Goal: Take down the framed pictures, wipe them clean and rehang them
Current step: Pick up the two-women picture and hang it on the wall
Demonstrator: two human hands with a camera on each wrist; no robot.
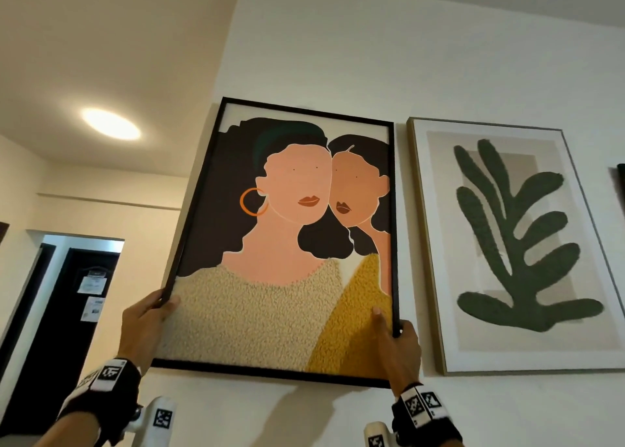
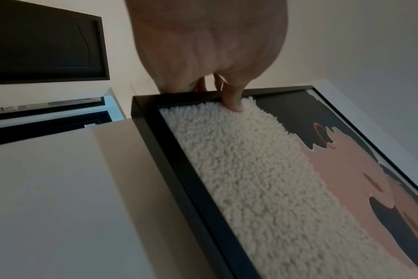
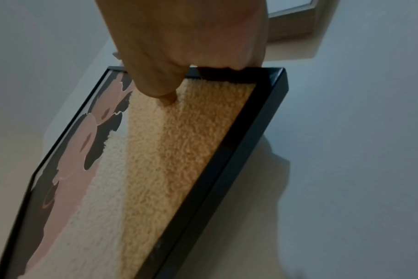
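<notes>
The left hand (image 1: pixel 143 318) and right hand (image 1: pixel 400 348) are each holding the black-framed portrait (image 1: pixel 287 237) in a closed grip at its lower side edges, thumbs pressing the textured front. The portrait is sitting tilted against the wall (image 1: pixel 406 58), beside the leaf print (image 1: pixel 514 243).

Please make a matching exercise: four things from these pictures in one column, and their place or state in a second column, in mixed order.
1. left hand
2. right hand
3. leaf picture
4. ceiling lamp

a. hangs on the wall, untouched
b. grips the black frame's left edge
c. is lit
d. grips the black frame's lower right corner

Pairs: 1-b, 2-d, 3-a, 4-c
</notes>
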